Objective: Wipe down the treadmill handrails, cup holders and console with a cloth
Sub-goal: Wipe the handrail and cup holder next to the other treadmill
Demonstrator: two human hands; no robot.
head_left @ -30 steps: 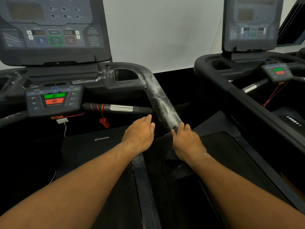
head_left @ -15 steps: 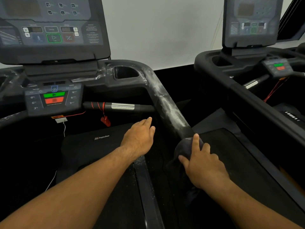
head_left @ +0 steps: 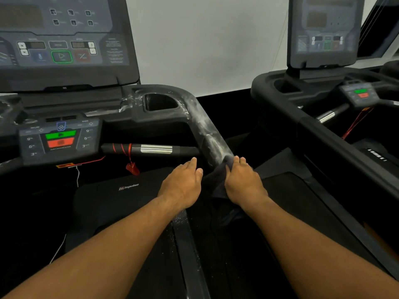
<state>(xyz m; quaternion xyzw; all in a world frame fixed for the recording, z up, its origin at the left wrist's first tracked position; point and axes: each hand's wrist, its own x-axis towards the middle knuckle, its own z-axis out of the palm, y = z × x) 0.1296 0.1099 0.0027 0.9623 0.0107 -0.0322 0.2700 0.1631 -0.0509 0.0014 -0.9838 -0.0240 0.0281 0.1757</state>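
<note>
The black right handrail (head_left: 207,130) slopes down from the console, smeared with white residue. My right hand (head_left: 243,180) presses a dark cloth (head_left: 217,180) around the rail's lower part, fingers curled over it. My left hand (head_left: 183,184) hovers just left of the rail, palm down, fingers together and holding nothing. The cup holder (head_left: 160,102) sits at the rail's top bend, its rim also streaked white. The console (head_left: 62,44) with its green start button rises at the upper left, above a small control panel (head_left: 60,137).
A horizontal pulse grip (head_left: 151,149) with a red safety cord and clip (head_left: 132,168) runs left of the rail. A white cable (head_left: 77,175) hangs below the panel. A second treadmill (head_left: 323,100) stands close on the right. White specks dot the side rail (head_left: 183,229).
My right hand slid the cloth back up the handrail after having gone lower and further right. My left hand stayed hovering beside the rail.
</note>
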